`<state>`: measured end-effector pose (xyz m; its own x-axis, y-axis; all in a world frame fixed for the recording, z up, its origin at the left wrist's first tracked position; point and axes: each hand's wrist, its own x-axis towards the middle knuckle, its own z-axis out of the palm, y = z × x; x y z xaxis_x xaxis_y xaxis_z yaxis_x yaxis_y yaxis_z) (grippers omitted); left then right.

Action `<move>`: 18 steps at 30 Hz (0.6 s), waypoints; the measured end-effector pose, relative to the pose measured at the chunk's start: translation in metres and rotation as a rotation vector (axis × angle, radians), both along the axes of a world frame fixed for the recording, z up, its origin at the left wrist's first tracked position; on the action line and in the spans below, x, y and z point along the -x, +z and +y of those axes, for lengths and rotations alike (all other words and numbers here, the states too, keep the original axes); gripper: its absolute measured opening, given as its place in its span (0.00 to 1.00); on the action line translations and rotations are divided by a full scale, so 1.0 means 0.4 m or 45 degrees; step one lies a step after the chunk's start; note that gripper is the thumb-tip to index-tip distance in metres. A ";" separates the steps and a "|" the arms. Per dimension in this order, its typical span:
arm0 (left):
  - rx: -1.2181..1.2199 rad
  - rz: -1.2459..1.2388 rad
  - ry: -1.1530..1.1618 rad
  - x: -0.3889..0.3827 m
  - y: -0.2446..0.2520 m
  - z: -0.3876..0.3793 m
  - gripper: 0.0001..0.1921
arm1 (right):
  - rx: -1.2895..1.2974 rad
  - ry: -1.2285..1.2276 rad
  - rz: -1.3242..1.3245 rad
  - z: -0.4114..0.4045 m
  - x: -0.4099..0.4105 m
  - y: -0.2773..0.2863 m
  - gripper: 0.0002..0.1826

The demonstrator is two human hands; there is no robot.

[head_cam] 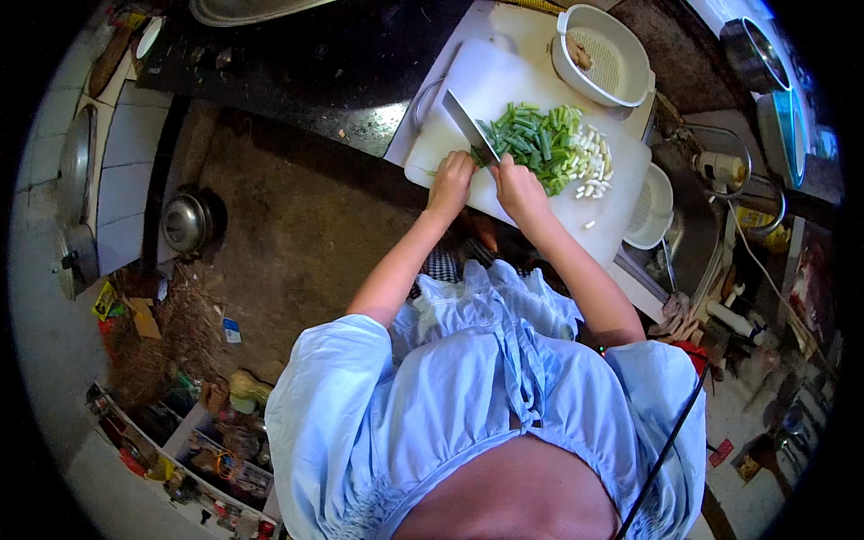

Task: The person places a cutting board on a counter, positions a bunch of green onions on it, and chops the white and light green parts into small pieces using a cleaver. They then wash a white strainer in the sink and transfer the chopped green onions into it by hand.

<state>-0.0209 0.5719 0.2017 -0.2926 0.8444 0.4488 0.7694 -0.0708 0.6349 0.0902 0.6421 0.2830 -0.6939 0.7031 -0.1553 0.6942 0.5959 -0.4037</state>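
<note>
On the white cutting board (466, 74) lies a heap of chopped green onions (540, 138), green pieces on the left and white stem pieces on the right. My right hand (520, 189) grips the handle of a kitchen knife (467, 125), whose broad blade points up and to the left. Just left of the blade, my left hand (453, 177) has its fingers curled over a few green onion leaves (476, 159) at the board's near side. The fingers hide most of these leaves and the knife's handle.
Beyond the board stands a white basket (644, 50) holding a piece of ginger (578, 52). Another white basket (651, 219) sits in the sink (685, 202) at right. A dark glossy stove top (290, 74) adjoins on the left. A lidded metal pot (185, 223) rests lower left.
</note>
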 end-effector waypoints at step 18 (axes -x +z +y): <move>0.072 0.031 -0.302 0.021 0.009 -0.025 0.07 | 0.017 0.015 0.003 0.005 0.010 0.000 0.12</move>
<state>-0.0295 0.5619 0.2055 -0.0725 0.9121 0.4036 0.7505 -0.2166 0.6243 0.0862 0.6440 0.2832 -0.7021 0.6931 -0.1632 0.6866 0.5983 -0.4130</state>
